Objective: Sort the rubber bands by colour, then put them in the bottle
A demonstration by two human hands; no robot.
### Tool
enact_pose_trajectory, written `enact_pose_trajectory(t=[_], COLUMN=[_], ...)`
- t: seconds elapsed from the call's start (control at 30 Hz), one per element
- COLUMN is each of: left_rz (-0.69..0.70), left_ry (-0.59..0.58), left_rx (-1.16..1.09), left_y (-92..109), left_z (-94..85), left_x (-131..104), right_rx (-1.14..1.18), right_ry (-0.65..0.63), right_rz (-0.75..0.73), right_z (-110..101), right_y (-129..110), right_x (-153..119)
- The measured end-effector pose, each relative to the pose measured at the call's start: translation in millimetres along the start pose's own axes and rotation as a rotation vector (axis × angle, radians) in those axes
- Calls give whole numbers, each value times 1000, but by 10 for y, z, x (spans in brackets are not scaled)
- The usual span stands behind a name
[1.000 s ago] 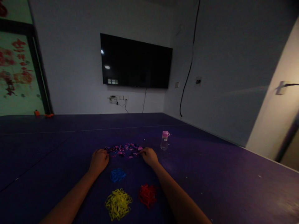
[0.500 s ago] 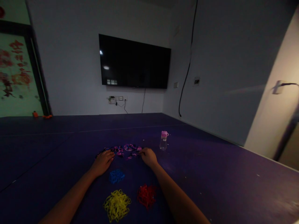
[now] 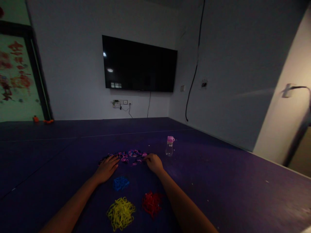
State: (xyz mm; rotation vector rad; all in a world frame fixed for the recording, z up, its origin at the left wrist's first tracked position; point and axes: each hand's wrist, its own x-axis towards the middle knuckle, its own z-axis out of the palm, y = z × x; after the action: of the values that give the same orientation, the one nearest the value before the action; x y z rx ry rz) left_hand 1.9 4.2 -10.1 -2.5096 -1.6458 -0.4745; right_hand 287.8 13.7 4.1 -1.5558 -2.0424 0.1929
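Note:
A loose spread of mixed pink, purple and dark rubber bands (image 3: 133,153) lies on the purple floor between my two hands. My left hand (image 3: 108,167) rests flat over the left end of this spread, fingers stretched out and covering some of the bands. At the right end, my right hand (image 3: 153,162) has its fingers drawn together, fingertips down against the pink bands; whatever they pinch is too small to make out. Nearer to me are a blue pile (image 3: 120,183), a yellow pile of rubber bands (image 3: 120,213) and a red pile (image 3: 152,203) between my forearms.
A clear bottle with a pink lid (image 3: 169,147) stands upright just beyond my right hand. Small white specks dot the floor on the right. A black television (image 3: 139,66) hangs on the far wall, and a dark cable (image 3: 194,76) dangles by the corner.
Both hands keep nearly the same place at the spread of bands. The whole view has shifted very slightly; nothing else visibly differs.

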Motion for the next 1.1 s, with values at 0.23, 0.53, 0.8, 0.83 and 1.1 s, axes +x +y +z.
enact_pose_trajectory(t=[0.23, 0.53, 0.8, 0.83, 1.1], left_rz=[-10, -44, -26, -32, -10], left_ry=[80, 119, 6, 8, 97], left_rx=[24, 48, 8, 11, 13], left_y=[61, 85, 43, 38, 26], left_z=[-75, -123, -40, -35, -17], left_x=[-7, -11, -3, -2, 7], right_rx=[10, 1, 13, 11, -1], right_ry=[4, 4, 4, 7, 5], right_rz=[-3, -2, 4, 1, 3], right_z=[4, 3, 3, 1, -33], right_y=[1, 4, 1, -1, -19], right_x=[6, 4, 3, 4, -13])
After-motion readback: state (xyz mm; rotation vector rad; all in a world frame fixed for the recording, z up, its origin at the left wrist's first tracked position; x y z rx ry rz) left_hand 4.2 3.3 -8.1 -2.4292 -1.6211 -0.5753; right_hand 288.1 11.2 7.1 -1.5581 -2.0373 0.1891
